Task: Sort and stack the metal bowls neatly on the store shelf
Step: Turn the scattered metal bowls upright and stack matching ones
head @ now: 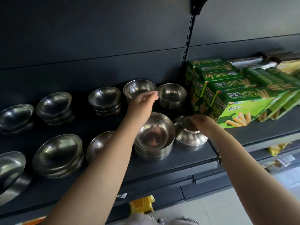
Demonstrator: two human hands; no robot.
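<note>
Metal bowls stand in two rows on a dark shelf (186, 161). My left hand (142, 99) reaches to the back row and pinches the near rim of a single upright bowl (138, 88). Beside that one on the right stands another upright bowl (172, 95). My right hand (201, 123) grips the foot of an upside-down bowl (188, 135) at the front right, which lies over another bowl. Left of it is an upright stack (154, 135). More stacks sit at the back (104, 99) and further left (54, 107).
Green snack boxes (235, 101) crowd the shelf just right of the bowls, close to my right hand. A slotted upright (189, 34) divides the back panel. Yellow packets (142, 204) lie on a lower shelf. Front-row stacks (58, 153) fill the left side.
</note>
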